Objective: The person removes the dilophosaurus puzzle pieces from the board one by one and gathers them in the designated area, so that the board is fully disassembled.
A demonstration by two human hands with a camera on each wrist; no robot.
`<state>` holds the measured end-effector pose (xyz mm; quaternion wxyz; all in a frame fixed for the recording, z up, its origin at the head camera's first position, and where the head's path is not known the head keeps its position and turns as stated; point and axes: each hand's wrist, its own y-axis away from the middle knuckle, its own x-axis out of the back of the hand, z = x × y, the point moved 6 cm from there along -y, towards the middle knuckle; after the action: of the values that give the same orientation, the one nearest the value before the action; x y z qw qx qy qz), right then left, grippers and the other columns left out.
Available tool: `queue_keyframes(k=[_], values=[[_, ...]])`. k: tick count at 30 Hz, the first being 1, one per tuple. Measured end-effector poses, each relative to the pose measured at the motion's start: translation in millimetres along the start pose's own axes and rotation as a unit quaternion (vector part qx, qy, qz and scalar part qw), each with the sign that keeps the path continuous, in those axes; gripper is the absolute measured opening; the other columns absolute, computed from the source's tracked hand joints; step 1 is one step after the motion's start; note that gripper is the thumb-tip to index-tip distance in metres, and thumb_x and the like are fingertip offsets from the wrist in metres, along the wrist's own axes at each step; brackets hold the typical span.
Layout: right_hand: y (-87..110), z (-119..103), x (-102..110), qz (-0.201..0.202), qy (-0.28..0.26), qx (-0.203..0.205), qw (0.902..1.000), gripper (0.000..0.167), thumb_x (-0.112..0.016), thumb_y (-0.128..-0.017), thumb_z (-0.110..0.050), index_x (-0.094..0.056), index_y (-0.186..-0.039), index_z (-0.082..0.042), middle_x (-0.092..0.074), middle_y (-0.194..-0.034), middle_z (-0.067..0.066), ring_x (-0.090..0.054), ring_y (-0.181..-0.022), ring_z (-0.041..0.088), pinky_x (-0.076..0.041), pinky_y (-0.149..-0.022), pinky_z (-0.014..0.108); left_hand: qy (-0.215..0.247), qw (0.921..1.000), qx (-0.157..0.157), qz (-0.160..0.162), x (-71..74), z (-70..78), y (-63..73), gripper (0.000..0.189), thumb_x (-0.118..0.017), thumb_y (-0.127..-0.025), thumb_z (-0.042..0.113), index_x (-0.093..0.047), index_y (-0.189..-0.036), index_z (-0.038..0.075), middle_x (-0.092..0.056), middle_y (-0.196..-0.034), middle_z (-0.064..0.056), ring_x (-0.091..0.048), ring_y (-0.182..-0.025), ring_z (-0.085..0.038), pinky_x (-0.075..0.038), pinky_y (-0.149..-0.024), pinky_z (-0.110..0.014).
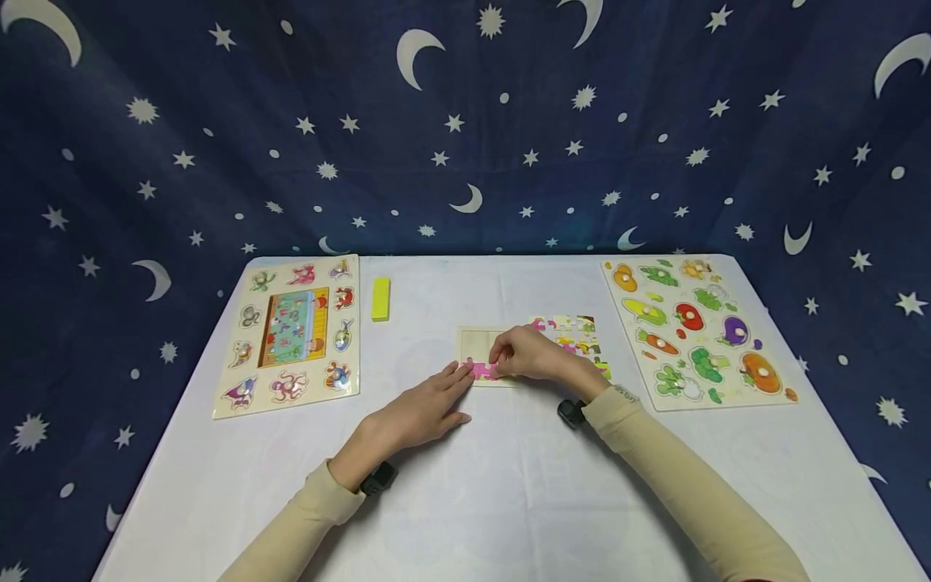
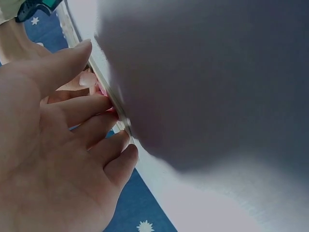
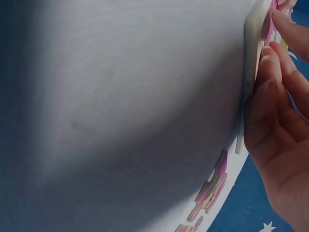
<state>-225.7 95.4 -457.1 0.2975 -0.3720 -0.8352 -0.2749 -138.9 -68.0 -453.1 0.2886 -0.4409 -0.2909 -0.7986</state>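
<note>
A shallow wooden puzzle tray [image 1: 480,337] lies mid-table with joined pink jigsaw pieces [image 1: 480,371] along its near side. My left hand [image 1: 425,410] reaches in from the left, fingers extended and fingertips at the tray's left edge beside the pink pieces; its thumb stands apart. My right hand [image 1: 534,353] is over the tray's right part, fingers bent, pinching a pink jigsaw piece [image 3: 268,23] at the end of the row. The right hand covers much of the tray's right side. In the left wrist view, the left fingers [image 2: 104,123] line the tray's edge.
Loose jigsaw pieces [image 1: 582,331] lie right of the tray, partly behind the right hand. A sea-animal peg board [image 1: 227,380] stands at left, a vegetable peg board [image 1: 669,392] at right. A yellow block [image 1: 381,299] lies near the left board. A starry curtain [image 1: 465,145] hangs behind.
</note>
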Motion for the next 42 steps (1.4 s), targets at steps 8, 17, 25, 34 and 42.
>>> queue_keyframes(k=[8,17,25,34,42], values=[[-1.0,3,-1,-0.001,-0.007,-0.022,0.9997,0.009,-0.082,-0.086,-0.01,-0.076,-0.092,-0.007,-0.064,-0.074,-0.001,-0.053,-0.068,0.01,-0.044,-0.064,0.023,-0.013,0.9999,-0.001,0.0,-0.9,0.2,-1.0,0.069,-0.061,-0.105,0.031,-0.034,-0.159,0.0,-0.028,-0.169,-0.013,-0.025,-0.157,-0.034,-0.034,-0.122,-0.05],[0.7,5,2,0.003,-0.032,-0.021,0.9993,0.008,-0.08,-0.088,-0.009,-0.072,-0.09,-0.007,-0.063,-0.077,0.0,-0.053,-0.07,0.011,-0.045,-0.064,0.024,-0.022,0.9997,0.0,-0.001,-1.7,0.8,-2.4,0.068,-0.06,-0.105,0.032,-0.034,-0.159,0.001,-0.027,-0.169,-0.012,-0.024,-0.157,-0.033,-0.034,-0.122,-0.049],[11.9,13,17,0.027,-0.087,-0.014,0.9958,0.005,-0.077,-0.092,-0.009,-0.074,-0.092,-0.005,-0.07,-0.077,0.003,-0.06,-0.062,0.014,-0.051,-0.058,0.025,-0.021,0.9998,0.0,-0.002,-0.8,1.9,-2.8,0.068,-0.061,-0.105,0.033,-0.036,-0.158,0.0,-0.029,-0.168,-0.014,-0.026,-0.156,-0.034,-0.034,-0.122,-0.049],[39.7,37,38,0.059,-0.083,-0.041,0.9939,0.007,-0.069,-0.095,-0.004,-0.075,-0.099,-0.004,-0.07,-0.087,0.005,-0.06,-0.069,0.019,-0.052,-0.061,0.027,-0.005,0.9999,0.008,-0.009,-1.0,0.8,-1.0,0.069,-0.062,-0.104,0.033,-0.035,-0.159,0.002,-0.026,-0.17,-0.012,-0.023,-0.157,-0.033,-0.034,-0.122,-0.051],[65.1,61,49,0.072,-0.079,-0.072,0.9917,0.006,-0.069,-0.096,-0.005,-0.074,-0.099,-0.004,-0.071,-0.085,0.007,-0.06,-0.066,0.022,-0.05,-0.057,0.026,0.015,0.9996,0.006,-0.023,-2.9,-1.2,-1.2,0.094,-0.077,-0.091,0.042,-0.028,-0.162,0.003,-0.018,-0.172,-0.01,-0.017,-0.159,-0.032,-0.035,-0.122,-0.05]])
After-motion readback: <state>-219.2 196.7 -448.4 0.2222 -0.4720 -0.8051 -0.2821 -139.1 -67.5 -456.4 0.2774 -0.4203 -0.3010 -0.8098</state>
